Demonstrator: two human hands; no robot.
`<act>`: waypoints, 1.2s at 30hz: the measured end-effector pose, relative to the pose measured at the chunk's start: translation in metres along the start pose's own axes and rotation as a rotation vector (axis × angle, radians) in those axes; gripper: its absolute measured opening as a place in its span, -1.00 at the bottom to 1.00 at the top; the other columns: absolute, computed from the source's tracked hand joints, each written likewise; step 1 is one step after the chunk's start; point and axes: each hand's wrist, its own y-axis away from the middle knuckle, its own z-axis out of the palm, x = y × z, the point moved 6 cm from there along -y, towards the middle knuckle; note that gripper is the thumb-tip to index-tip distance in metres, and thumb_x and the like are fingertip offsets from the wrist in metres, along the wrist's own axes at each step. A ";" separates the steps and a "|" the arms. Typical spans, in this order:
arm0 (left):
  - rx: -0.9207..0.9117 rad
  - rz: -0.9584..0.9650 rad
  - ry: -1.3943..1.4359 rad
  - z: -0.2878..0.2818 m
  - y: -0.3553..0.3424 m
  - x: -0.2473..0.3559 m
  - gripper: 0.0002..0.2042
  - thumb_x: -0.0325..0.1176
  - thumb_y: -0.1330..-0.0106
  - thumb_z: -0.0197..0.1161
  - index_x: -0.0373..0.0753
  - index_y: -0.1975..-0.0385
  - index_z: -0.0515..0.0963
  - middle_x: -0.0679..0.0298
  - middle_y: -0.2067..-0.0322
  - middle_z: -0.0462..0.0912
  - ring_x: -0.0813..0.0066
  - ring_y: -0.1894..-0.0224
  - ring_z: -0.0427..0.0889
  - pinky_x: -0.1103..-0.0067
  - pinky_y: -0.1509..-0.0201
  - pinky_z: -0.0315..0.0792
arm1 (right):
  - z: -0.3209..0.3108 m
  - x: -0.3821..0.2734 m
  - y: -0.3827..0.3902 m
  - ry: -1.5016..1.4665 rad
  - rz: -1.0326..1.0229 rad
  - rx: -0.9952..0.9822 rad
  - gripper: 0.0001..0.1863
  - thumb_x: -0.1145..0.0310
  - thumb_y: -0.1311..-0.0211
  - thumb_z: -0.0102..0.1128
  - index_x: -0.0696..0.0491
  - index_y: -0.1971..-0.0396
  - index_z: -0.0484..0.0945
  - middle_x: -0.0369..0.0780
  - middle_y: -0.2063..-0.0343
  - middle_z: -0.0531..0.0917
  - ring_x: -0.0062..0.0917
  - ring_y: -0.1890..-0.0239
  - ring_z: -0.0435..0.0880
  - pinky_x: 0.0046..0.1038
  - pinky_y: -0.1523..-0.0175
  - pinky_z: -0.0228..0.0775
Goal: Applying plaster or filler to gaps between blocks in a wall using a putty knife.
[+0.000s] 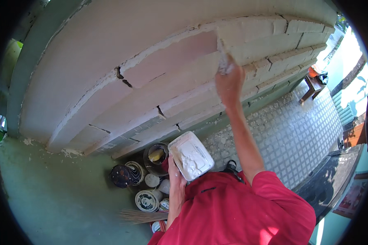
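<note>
- A white tub [200, 171] of smooth white paste [188, 158], its rounded rectangular mouth facing up, is held in front of the person's body, near the foot of a stepped pale wall [94, 53].
- The left hand [175, 173] grips the tub along its left side, the fingers partly hidden by it.
- The right hand [230, 81], raised high along the wall, is closed around a blurred brush-like tool [223, 45] smeared with white; its tip points up at a ledge, though whether it touches cannot be told.
- Dark cracks [119, 72] cut the wall's horizontal ledges, whose pale coating looks rough at the edges.
- Just left of the tub stands a dark bucket [148, 164] with something yellow inside; beside it crowd a dark-topped container [120, 176] and a paint-stained white pail [146, 201].
- A bundle of thin sticks [140, 216] lies near the pail.
- A red shirt [249, 204] covers the person's torso, and a dark sandal [231, 164] shows past it.
- Farther right, a patterned tile floor [274, 126] runs to a brown wooden stool [314, 86] with an orange item [313, 72] on top.
</note>
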 end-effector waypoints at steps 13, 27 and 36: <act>-0.024 0.038 -0.020 -0.011 0.009 0.016 -0.51 -0.03 -0.46 -0.19 -0.24 -0.22 0.25 0.15 -0.09 0.46 0.27 -0.07 0.51 0.36 -0.15 0.44 | 0.042 -0.072 0.055 -0.080 -0.076 -0.222 -0.55 0.62 0.05 0.03 0.15 0.06 0.54 0.05 0.48 0.62 -0.01 0.34 0.61 -0.15 0.19 0.42; 0.023 0.061 0.058 -0.029 0.017 0.017 -0.52 -0.04 -0.45 -0.19 -0.22 -0.20 0.29 0.17 -0.07 0.49 0.29 -0.04 0.54 0.39 -0.09 0.49 | 0.067 -0.088 0.061 0.050 -0.018 -0.245 -0.38 0.63 0.14 0.16 0.10 -0.08 0.46 -0.03 0.44 0.64 -0.12 0.34 0.64 -0.16 0.21 0.45; -0.042 -0.005 -0.024 -0.016 0.005 0.015 -0.51 -0.05 -0.47 -0.28 -0.25 -0.22 0.25 0.13 -0.10 0.46 0.26 -0.08 0.51 0.35 -0.14 0.45 | 0.050 -0.080 0.071 -0.226 -0.062 -0.368 -0.51 0.64 0.06 0.06 0.08 0.02 0.56 0.03 0.48 0.61 -0.06 0.38 0.62 -0.20 0.23 0.46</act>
